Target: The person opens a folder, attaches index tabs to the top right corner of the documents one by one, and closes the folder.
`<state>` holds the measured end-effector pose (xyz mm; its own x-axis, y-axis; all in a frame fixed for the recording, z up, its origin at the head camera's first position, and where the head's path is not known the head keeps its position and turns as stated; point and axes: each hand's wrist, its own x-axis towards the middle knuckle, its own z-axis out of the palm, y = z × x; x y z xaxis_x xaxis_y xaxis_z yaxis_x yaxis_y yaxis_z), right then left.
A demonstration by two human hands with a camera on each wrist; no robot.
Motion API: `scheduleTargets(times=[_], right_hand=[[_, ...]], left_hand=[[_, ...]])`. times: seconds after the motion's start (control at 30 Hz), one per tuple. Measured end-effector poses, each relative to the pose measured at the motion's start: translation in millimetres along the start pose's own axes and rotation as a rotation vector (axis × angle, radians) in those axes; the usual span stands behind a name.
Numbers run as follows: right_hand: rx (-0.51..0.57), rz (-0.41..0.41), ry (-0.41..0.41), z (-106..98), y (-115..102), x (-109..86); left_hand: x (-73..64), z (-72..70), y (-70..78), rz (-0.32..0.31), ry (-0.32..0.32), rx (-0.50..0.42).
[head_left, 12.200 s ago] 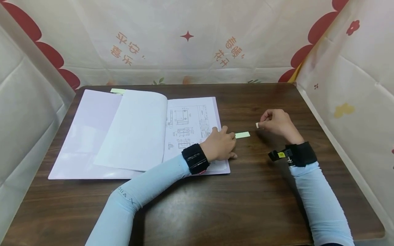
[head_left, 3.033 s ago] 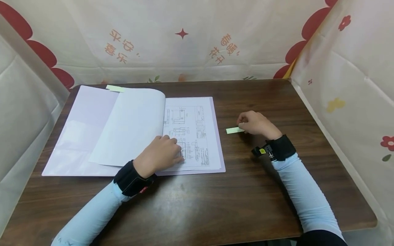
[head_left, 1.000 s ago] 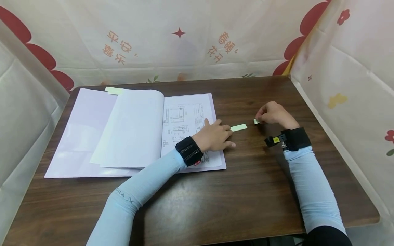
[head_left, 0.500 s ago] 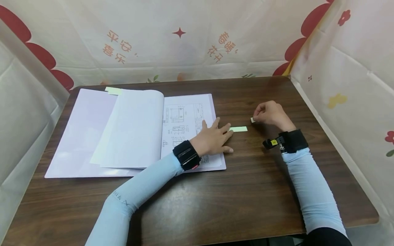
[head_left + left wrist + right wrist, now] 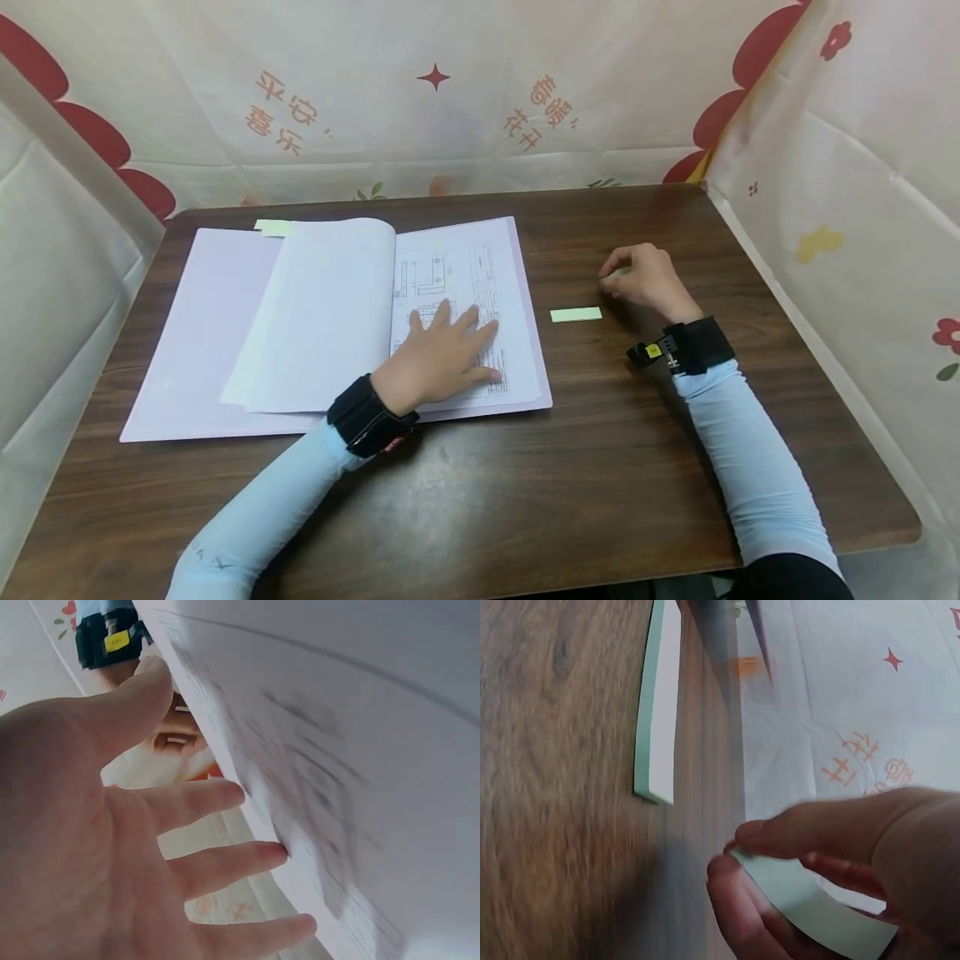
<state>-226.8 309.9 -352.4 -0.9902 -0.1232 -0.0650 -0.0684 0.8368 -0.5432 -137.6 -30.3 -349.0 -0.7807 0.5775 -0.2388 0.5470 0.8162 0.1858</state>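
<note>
My left hand (image 5: pixel 438 358) lies over the right page of an open booklet (image 5: pixel 487 250) of line drawings, fingers straight and spread. The left wrist view shows its fingertips right at the paper (image 5: pixel 390 780). To the right, my right hand (image 5: pixel 647 279) is raised over the table, thumb and finger pinching one end of a pale green sticky note (image 5: pixel 821 907). That strip curves back under the palm. Below and left of this hand, a thin pad of green sticky notes (image 5: pixel 576 314) lies on the table, touched by neither hand.
A pale lilac cover (image 5: pixel 195 350) and turned white pages (image 5: pixel 330 325) lie at left. Another green sticky note (image 5: pixel 274 227) sticks out past their top edge. Brown wooden tabletop (image 5: pixel 480 508) surrounds the booklet. Printed curtains (image 5: pixel 450 125) stand behind and at both sides.
Over the last second my left hand has left the sticky note pad and slid left onto the page. My right hand has shifted slightly left, holding the note. The booklet has turned a little.
</note>
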Motion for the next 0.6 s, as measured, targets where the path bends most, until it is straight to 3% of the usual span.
scheduleTargets(times=[0.17, 0.3, 0.5, 0.6], right_hand=[[0.037, -0.068, -0.009, 11.6, -14.5, 8.3], [0.119, -0.074, -0.038, 25.3, -36.5, 30.6], [0.322, 0.032, -0.074, 49.4, -65.9, 87.3], [0.346, 0.096, -0.065, 56.1, -74.0, 108.6]], left_hand=[[-10.4, 1.8, -10.9, -0.004, -0.01, -0.013], [-11.1, 4.6, -14.7, -0.006, -0.045, -0.041], [-9.0, 8.4, -18.1, -0.023, -0.084, -0.035], [-7.8, 9.2, -17.9, -0.024, -0.084, -0.035]])
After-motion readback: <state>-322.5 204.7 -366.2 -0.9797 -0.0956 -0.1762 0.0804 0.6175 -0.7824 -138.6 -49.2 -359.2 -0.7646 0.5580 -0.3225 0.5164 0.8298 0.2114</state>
